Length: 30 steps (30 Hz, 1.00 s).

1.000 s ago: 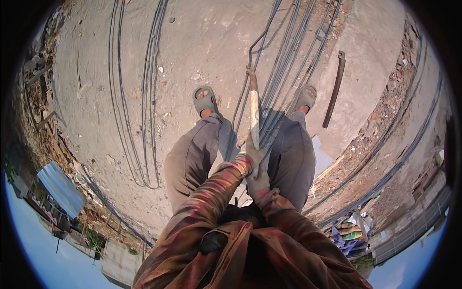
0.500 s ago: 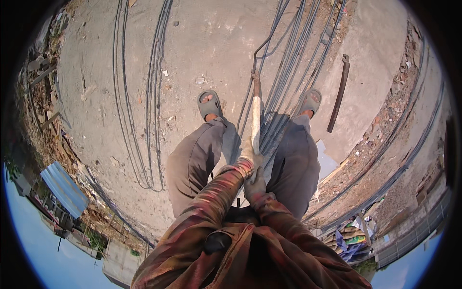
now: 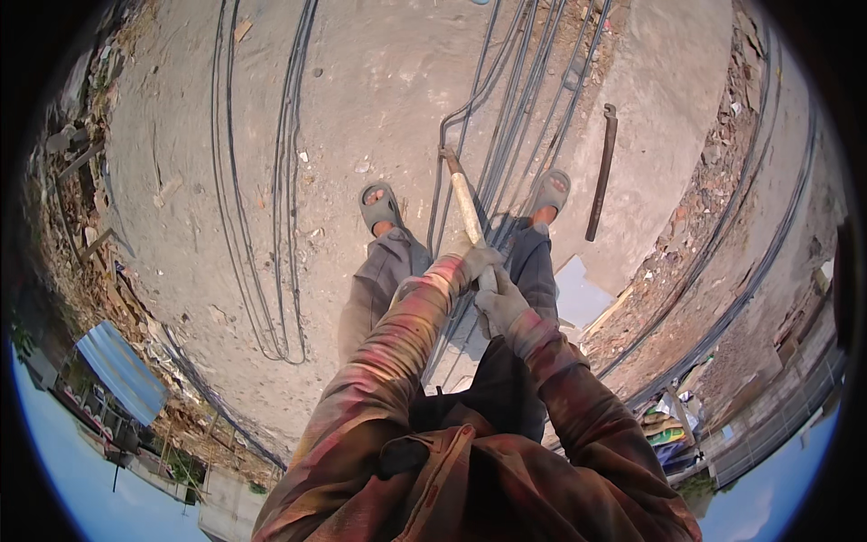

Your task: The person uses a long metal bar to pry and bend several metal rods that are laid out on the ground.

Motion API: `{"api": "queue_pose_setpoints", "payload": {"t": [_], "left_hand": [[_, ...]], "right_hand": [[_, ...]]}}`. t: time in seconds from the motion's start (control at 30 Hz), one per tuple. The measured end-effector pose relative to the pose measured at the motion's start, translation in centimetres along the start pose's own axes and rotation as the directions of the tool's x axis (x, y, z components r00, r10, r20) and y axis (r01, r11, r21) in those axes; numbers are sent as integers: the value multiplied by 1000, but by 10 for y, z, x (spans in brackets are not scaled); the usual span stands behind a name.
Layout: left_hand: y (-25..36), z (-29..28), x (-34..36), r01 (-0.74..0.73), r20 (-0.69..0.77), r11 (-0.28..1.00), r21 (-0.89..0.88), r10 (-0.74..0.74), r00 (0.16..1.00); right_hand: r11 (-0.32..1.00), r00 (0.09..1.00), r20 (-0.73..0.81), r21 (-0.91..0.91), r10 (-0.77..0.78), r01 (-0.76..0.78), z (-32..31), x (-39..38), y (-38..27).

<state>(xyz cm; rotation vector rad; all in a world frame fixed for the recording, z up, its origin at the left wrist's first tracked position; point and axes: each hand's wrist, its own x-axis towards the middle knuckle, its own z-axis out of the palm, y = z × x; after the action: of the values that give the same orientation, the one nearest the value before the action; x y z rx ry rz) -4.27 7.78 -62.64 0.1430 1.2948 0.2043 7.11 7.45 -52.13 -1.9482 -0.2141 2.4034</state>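
Observation:
Both my gloved hands grip a long pale bar that slants down to the concrete between my feet. My left hand holds it higher along the shaft, my right hand just behind it. The bar's rusty tip hooks a thin steel rod that bends there and runs away across the slab. My feet in grey sandals stand either side of the rods.
A bundle of long steel rods runs up the middle of the concrete slab. Another loop of rods lies at left. A rusty pipe tool rests at right. Rubble borders both sides; a blue sheet roof sits lower left.
My hands have risen and pushed forward, and the bar now leans left with its tip shifted leftward. The view has tilted slightly; my feet stay planted.

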Motion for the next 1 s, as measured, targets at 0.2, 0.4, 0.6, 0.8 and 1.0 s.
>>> {"api": "queue_pose_setpoints", "payload": {"t": [0.2, 0.4, 0.6, 0.8, 1.0], "left_hand": [[29, 0, 7, 4, 25, 990, 139, -8, 1000], [72, 44, 28, 84, -156, 970, 228, -48, 987], [84, 47, 98, 299, -405, 639, 709, 21, 914], [97, 3, 233, 393, -479, 485, 781, 64, 875], [101, -48, 396, 303, -515, 580, 756, 242, 823]], "right_hand": [[998, 999, -17, -44, -39, 39, -24, -4, -10], [982, 991, 32, 132, 134, -137, -105, -23, -41], [991, 993, 67, 87, 92, -98, -197, -50, -78], [971, 989, 46, 188, 142, -148, -267, -2, -84], [949, 977, 19, 236, 211, -209, -297, 78, -66]]}}
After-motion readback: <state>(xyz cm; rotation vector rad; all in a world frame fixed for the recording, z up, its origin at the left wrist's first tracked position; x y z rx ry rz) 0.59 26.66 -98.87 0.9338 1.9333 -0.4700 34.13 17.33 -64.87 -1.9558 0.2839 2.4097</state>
